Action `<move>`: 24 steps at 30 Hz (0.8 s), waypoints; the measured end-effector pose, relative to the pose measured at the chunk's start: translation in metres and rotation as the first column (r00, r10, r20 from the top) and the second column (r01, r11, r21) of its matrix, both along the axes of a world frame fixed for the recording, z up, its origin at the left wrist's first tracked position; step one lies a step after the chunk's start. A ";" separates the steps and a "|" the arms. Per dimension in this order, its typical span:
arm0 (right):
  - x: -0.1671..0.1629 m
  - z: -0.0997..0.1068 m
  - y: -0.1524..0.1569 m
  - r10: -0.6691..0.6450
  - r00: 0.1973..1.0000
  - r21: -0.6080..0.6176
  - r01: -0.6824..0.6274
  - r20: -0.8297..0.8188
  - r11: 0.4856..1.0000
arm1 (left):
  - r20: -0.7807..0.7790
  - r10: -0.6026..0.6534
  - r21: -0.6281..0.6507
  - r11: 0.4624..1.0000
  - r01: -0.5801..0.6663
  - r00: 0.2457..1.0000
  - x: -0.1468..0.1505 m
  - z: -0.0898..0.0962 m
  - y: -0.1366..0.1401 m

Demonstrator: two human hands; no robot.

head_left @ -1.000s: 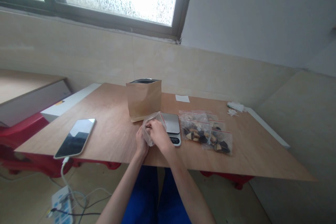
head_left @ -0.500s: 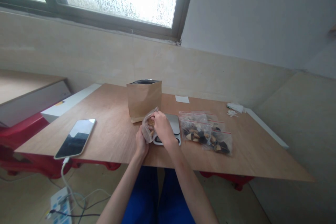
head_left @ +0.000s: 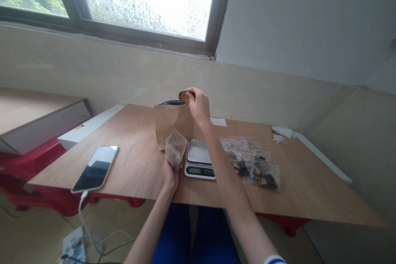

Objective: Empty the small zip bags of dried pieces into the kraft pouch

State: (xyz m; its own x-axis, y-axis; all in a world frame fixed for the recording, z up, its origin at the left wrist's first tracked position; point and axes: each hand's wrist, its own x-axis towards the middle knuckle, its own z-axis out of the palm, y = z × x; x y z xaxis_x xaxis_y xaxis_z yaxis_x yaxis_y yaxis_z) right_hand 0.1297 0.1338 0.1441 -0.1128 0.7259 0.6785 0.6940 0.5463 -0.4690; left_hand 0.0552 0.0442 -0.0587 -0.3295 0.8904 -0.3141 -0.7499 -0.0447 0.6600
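Head view: we hold a small clear bag [head_left: 175, 145] in our left hand [head_left: 170, 176], the fingers wrapped round its lower part. Its mouth gapes upward, with a red line along the edge, and a few brownish bits show blurrily through the plastic near the bottom. Our right hand [head_left: 199, 105] is raised farther off, thumb and fingers pinching a dark brown slice [head_left: 183, 97] at the right end of the mouth of a brown paper bag [head_left: 170, 121]. We cannot tell whether the slice touches the rim. The paper bag stands upright at the far side of the table [head_left: 136, 165], its mouth parted over a dark inside, directly beyond the small clear bag.

Just right of our left hand sits a white scale [head_left: 198, 154] with a grey plate; its display is too blurred for us to read. Our right forearm passes in front of its right edge. Farther right lies a pile of clear bags [head_left: 256, 167] with red-lined tops, holding pale and black pieces. A white paper [head_left: 219, 122] lies at the far edge, and crumpled white scraps [head_left: 283, 133] at the far right. Near the left edge rests a phone [head_left: 95, 169], a white cable [head_left: 83, 210] plugged into its near end.
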 end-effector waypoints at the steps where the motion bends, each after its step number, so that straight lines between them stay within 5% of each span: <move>1: -0.003 0.001 0.007 -0.033 0.999 0.028 0.033 0.005 0.999 | 0.005 0.004 -0.005 1.000 -0.004 1.000 0.000 0.000 0.000; 11: -0.020 -0.033 0.040 -0.065 0.984 -0.037 0.073 0.168 0.997 | 0.018 -0.017 -0.021 1.000 0.018 1.000 0.000 0.001 0.000; 24: -0.006 -0.032 0.014 0.025 0.947 -0.033 -0.016 0.321 0.999 | 0.016 -0.015 0.023 1.000 0.015 1.000 -0.001 -0.001 -0.001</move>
